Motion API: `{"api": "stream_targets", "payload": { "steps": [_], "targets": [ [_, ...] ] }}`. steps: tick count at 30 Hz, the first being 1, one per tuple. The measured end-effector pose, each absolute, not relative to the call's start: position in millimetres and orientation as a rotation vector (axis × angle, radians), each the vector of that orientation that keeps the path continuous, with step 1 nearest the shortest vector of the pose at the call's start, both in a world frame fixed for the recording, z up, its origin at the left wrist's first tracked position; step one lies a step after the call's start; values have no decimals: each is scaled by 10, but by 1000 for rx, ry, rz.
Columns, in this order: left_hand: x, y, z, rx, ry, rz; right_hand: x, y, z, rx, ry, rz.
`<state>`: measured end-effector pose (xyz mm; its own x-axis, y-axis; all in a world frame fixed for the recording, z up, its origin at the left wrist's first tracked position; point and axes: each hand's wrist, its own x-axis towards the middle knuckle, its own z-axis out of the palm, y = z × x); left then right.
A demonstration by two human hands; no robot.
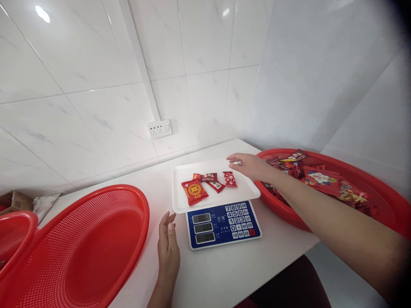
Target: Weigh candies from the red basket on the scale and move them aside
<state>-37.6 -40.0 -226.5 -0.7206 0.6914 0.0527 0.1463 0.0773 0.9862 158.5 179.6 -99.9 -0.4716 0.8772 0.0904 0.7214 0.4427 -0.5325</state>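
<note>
A white weighing scale [224,224] with a blue keypad panel and three small displays stands on the table. On its white tray [180,171] lie several wrapped snacks: a large red-and-yellow packet [195,191], brown-and-red wrapped bars [215,185] and a small red packet with pale dots [230,179]. My right hand [247,165] hovers over the tray's right side, fingers stretched out and apart, with nothing visibly held. Beside the scale's left edge is my left hand [169,246], its fingers loosely extended and empty.
At right, a red plastic basket [390,205] holds many wrapped snacks [321,176], under my right forearm. A large red basket [128,192] stands at left, with another red basket [30,218] and a cardboard box [19,201] beyond. A socket [159,128] is on the tiled wall.
</note>
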Motion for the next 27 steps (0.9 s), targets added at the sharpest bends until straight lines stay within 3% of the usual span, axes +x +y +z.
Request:
{"api": "stream_targets", "payload": {
  "steps": [17, 27],
  "targets": [
    [-370, -399, -2257, 790, 1920, 1697, 1598, 1874, -1061, -1273, -2422, 643],
    [-430, -406, -2306, 796, 1916, 1634, 1497, 2022, -1484, -1362, -2723, 361]
  ]
}}
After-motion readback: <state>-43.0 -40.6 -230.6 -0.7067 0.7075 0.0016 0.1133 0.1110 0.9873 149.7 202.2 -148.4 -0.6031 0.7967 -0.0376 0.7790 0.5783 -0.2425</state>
